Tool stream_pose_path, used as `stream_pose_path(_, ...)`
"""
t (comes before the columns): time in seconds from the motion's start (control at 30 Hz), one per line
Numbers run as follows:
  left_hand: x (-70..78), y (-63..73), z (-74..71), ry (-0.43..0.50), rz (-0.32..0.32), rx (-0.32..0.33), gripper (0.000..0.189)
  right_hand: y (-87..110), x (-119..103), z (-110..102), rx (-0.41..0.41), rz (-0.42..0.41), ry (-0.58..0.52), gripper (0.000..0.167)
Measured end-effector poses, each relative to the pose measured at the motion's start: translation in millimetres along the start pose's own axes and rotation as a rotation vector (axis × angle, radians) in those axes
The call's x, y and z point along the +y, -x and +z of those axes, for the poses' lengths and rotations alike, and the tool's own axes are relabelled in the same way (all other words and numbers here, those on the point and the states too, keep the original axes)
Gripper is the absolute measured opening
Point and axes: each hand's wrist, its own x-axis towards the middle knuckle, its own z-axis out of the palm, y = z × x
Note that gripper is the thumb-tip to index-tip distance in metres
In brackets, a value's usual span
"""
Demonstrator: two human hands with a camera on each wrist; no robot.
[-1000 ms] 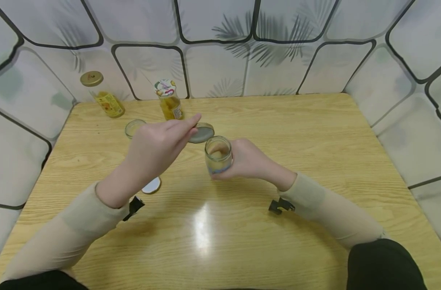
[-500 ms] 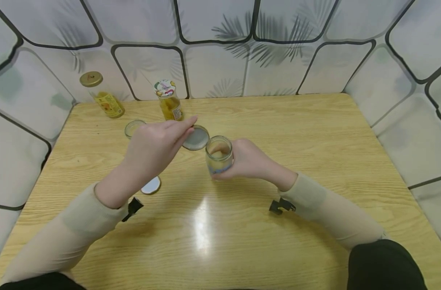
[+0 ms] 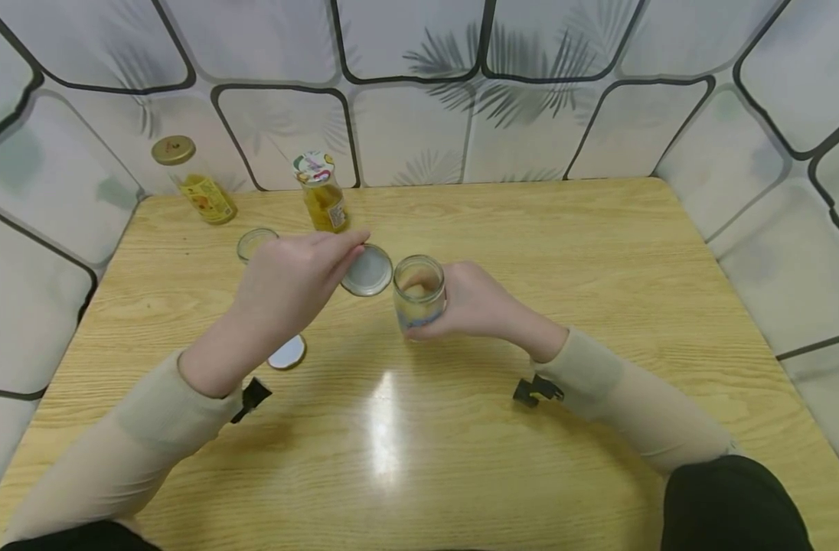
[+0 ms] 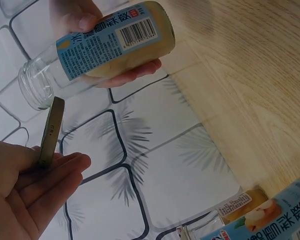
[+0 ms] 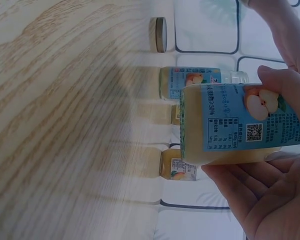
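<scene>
My left hand (image 3: 292, 272) pinches a gold metal lid (image 3: 367, 270) at its edge between thumb and fingers. The lid's grey inner side shows in the head view, and its gold top faces the left wrist camera (image 4: 52, 132). My right hand (image 3: 476, 302) grips an uncapped glass jar (image 3: 418, 295) around its side. In the right wrist view, that jar (image 5: 240, 120) has a blue label with a cut pear or apple on it, and pale yellowish contents show past the label. The lid is beside the jar's mouth, just left of its rim in the head view.
Another uncapped glass jar (image 3: 247, 245) stands behind my left hand, which hides most of it; its label is also blue (image 5: 190, 82). A lid (image 3: 287, 353) lies white side up on the table. Farther back stand a gold-capped jar (image 3: 209, 200) and a flower-lidded jar (image 3: 325, 205).
The lid has tilted so more of its grey underside faces the head camera, and has moved slightly left and nearer. My right hand and its jar stay almost still.
</scene>
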Motion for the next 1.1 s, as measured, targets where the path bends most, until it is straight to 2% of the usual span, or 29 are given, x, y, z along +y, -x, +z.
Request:
stream_pose_path(0.2, -2.5, 2.8, 5.0, 0.019, 0.001, -0.018, 0.019, -0.3, 2, -2, 0.003, 0.0, -0.011, 0.043)
stream_pose_path(0.6, -3.6, 10.3, 18.1, 0.075, -0.045, -0.075, 0.015, 0.6, 0, -7, 0.009, 0.009, -0.006, 0.043)
stream_pose_path(0.83, -1.6, 16.5, 31.2, 0.092, -0.059, -0.144, 0.012, -0.2, 3, -8, 0.035, 0.004, -0.002, 0.044)
stream_pose_path(1.1, -0.8, 24.9, 43.7, 0.157, -0.11, -0.254, 0.009, -0.2, 3, -10, 0.033, 0.02, 0.013, 0.045)
